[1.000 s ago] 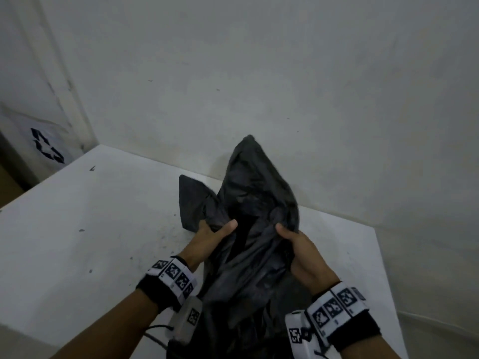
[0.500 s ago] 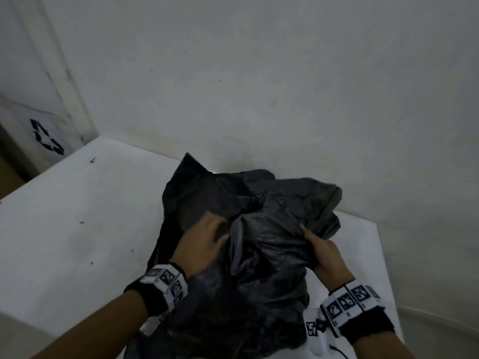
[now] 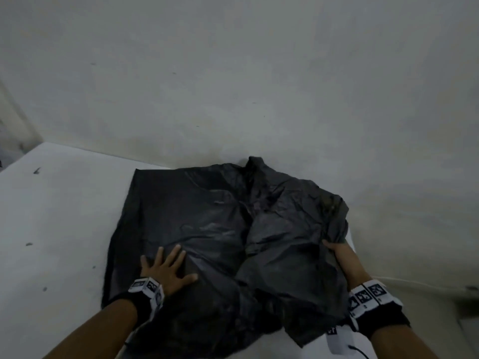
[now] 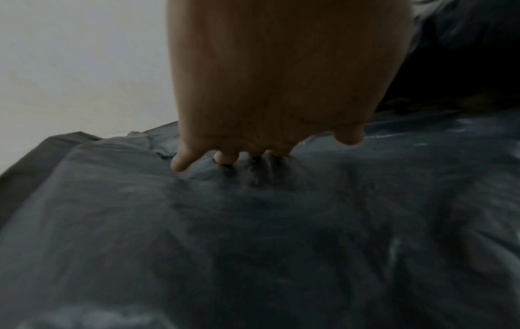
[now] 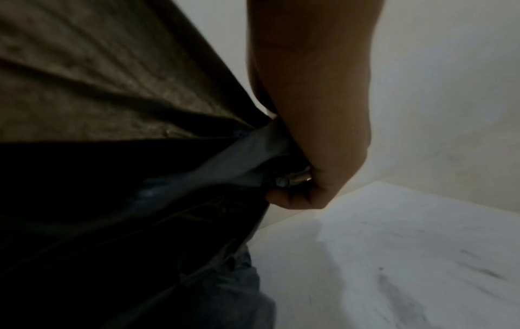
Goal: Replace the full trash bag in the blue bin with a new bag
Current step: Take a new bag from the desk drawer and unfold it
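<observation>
A black plastic trash bag lies spread over the white table, flatter on its left half and crumpled on its right. My left hand rests flat on the bag's near left part with fingers spread; the left wrist view shows the left hand pressing its fingertips into the bag. My right hand grips the bag's right edge, fingers curled under the plastic. The right wrist view shows that right hand closed on a bunched fold of the bag. The blue bin is out of view.
A plain pale wall rises right behind the table. The table's right edge runs just beside my right hand, with floor beyond it. The bare white tabletop stretches left of the bag.
The bag, held up and bunched between both hands a second ago, has been laid down and spread out. My left hand let go and now presses flat; my right hand moved to the right edge.
</observation>
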Available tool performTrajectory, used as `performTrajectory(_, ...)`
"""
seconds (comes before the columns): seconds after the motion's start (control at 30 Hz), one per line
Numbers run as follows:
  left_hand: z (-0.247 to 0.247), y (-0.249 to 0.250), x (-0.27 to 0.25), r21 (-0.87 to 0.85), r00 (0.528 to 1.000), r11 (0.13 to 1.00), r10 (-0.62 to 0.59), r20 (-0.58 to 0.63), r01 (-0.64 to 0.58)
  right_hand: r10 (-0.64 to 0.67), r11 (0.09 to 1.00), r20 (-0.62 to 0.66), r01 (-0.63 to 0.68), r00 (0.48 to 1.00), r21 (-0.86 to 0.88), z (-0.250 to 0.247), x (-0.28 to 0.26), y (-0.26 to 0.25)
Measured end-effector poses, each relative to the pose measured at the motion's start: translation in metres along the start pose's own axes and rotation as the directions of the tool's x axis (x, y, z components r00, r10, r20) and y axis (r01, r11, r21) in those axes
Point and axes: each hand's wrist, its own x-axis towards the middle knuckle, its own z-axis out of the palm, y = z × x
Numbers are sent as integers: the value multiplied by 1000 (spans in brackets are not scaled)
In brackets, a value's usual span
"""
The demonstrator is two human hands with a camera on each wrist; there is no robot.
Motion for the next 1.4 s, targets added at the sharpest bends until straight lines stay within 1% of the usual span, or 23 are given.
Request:
performTrajectory(0.1, -3, -28, 4, 88, 995, 993, -71, -71, 77, -59, 998, -35, 58, 998, -16, -11, 4, -7)
performTrajectory(0.17, -8, -44, 3, 106, 989, 985, -129, -78, 137, -39, 999, -25, 39, 999, -38, -17, 11, -4)
performTrajectory(0.23, -14, -57, 2, 73, 979, 977, -199, -55, 202, -13, 994, -37, 9, 999, -106, -24, 19, 1)
performTrajectory(0.3, -18, -68, 2, 50, 967, 967, -249, -53, 252, -24, 971, -91, 1, 996, -239, -29, 26, 8)
performTrajectory(0.33, -19, -71, 2, 59, 962, 961, -265, -66, 269, -55, 932, -125, 6, 991, -361, -31, 29, 12)
performTrajectory(0.4, -21, -70, -1, 90, 948, 947, -298, -111, 309, -138, 770, -202, -23, 970, -637, -34, 31, 18)
performTrajectory(0.43, -24, -66, -2, 101, 947, 947, -290, -138, 305, -170, 696, -230, -48, 958, -717, -34, 29, 19)
performTrajectory(0.47, -24, -61, -3, 91, 954, 958, -255, -161, 271, -186, 660, -241, -60, 953, -749, -33, 26, 21)
performTrajectory(0.5, -24, -52, -2, 70, 963, 977, -184, -195, 200, -187, 651, -245, -67, 951, -756, -31, 23, 22)
performTrajectory(0.57, -21, -32, -2, 34, 960, 999, 48, -276, -40, -165, 662, -247, -79, 955, -745, -26, 19, 26)
performTrajectory(0.63, -16, -9, -2, 35, 953, 973, 230, -198, -228, -143, 691, -238, -75, 961, -719, -22, 19, 32)
performTrajectory(0.67, -13, 1, -1, 44, 945, 961, 278, -172, -274, -137, 709, -229, -66, 964, -702, -19, 18, 35)
performTrajectory(0.7, -4, 10, 5, 55, 934, 955, 296, -199, -291, -134, 731, -216, -50, 967, -681, -17, 16, 37)
performTrajectory(0.77, 3, 20, 7, 16, 981, 984, 177, -82, -176, -135, 754, -164, -6, 977, -657, -14, 13, 41)
performTrajectory(0.8, 5, 22, 7, 30, 990, 991, 131, -55, -130, -122, 742, -130, 4, 984, -671, -15, 12, 44)
performTrajectory(0.87, 6, 18, 7, 78, 996, 995, 74, -59, -69, -64, 679, -85, -19, 994, -734, -21, 10, 50)
performTrajectory(0.93, 2, 8, 7, 127, 997, 992, 11, -72, -2, -23, 641, -110, -70, 994, -764, -30, 9, 54)
performTrajectory(1.1, -11, -2, 7, 173, 988, 974, -133, -80, 146, -10, 614, -232, -177, 973, -769, -49, -4, 54)
performTrajectory(1.17, -20, 10, 5, 133, 983, 979, -137, -121, 152, 15, 663, -227, -180, 974, -727, -49, -7, 53)
performTrajectory(1.23, -30, 25, 1, 39, 969, 995, -77, -233, 89, 39, 804, -193, -146, 980, -576, -43, -8, 47)
performTrajectory(1.3, -42, 46, -4, -100, 935, 993, 25, -353, -64, 17, 913, -137, -71, 990, -401, -31, -13, 34)
performTrajectory(1.33, -50, 59, -7, -178, 914, 970, 82, -397, -164, -3, 940, -103, -32, 995, -339, -22, -16, 26)
performTrajectory(1.4, -68, 85, -17, -302, 874, 883, 203, -442, -359, -57, 962, -5, 53, 998, -268, -5, -24, 8)
